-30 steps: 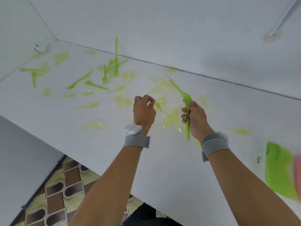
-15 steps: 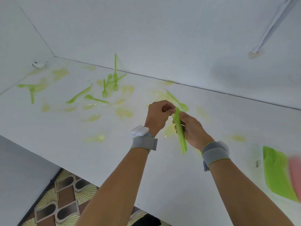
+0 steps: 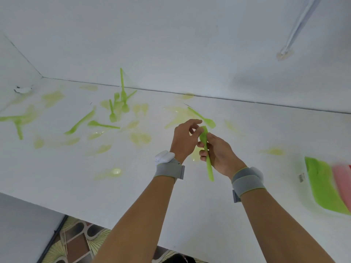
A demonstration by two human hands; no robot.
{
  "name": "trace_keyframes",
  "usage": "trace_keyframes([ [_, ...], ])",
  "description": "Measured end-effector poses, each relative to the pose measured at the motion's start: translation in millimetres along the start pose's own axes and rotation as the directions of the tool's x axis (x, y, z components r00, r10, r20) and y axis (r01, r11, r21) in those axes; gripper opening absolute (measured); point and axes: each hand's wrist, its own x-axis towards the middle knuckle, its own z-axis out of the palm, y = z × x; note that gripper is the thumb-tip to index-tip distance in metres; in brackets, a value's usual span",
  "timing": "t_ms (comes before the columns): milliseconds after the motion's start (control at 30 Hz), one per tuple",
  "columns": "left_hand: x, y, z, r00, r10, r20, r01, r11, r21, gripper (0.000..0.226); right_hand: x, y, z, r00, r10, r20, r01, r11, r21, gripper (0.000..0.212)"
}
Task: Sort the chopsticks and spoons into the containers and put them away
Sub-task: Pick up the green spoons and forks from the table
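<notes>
My right hand (image 3: pixel 218 154) grips a bundle of green plastic spoons (image 3: pixel 208 164), handles pointing down toward me. My left hand (image 3: pixel 185 138) is right beside it, its fingertips loosely curled at the bowl end of the bundle. Another green spoon (image 3: pixel 203 118) lies on the white table (image 3: pixel 76 177) just beyond my hands. Several more green spoons (image 3: pixel 102 125) lie scattered at the back left, one leaning upright against the wall (image 3: pixel 122 86). A green container (image 3: pixel 322 185) and a pink one (image 3: pixel 343 179) sit at the right edge, blurred.
The glossy tabletop shows pale green reflections. White walls close the back and left side. The table's front edge runs diagonally below my arms, with patterned floor (image 3: pixel 76 243) beneath. A white pole (image 3: pixel 296 29) leans in at the top right.
My left hand moved right and passed a spoon to the bundle in my right hand; its fingers have now loosened at the bowl end. The view tilted down slightly.
</notes>
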Motion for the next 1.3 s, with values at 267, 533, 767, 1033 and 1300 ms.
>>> trace_keyframes([
  [267, 19, 2, 14, 0.998, -0.022, 0.055, 0.022, 1.000, 0.001, 0.015, 3, -3, -12, 0.996, 0.053, 0.074, -0.052, 0.999, -0.014, 0.033],
  [533, 57, -8, 42, 0.999, -0.044, 0.019, 0.043, 0.996, 0.084, 0.017, 37, -14, -38, 0.995, -0.040, -0.087, 0.046, 0.997, 0.066, 0.027],
  [767, 118, -39, 71, 0.983, -0.072, 0.166, -0.053, 0.762, 0.645, 0.045, 69, -31, -70, 0.993, -0.044, -0.106, 0.062, 0.983, 0.173, 0.022],
  [1033, 124, -53, 78, 0.977, 0.056, 0.207, -0.195, 0.629, 0.752, 0.021, 77, -30, -80, 0.997, -0.001, -0.072, 0.020, 0.965, 0.260, 0.021],
  [1300, 112, -5, 78, 0.978, 0.198, -0.060, -0.165, 0.921, 0.354, 0.016, 85, -31, -83, 0.985, 0.006, -0.171, 0.050, 0.946, 0.321, 0.028],
])
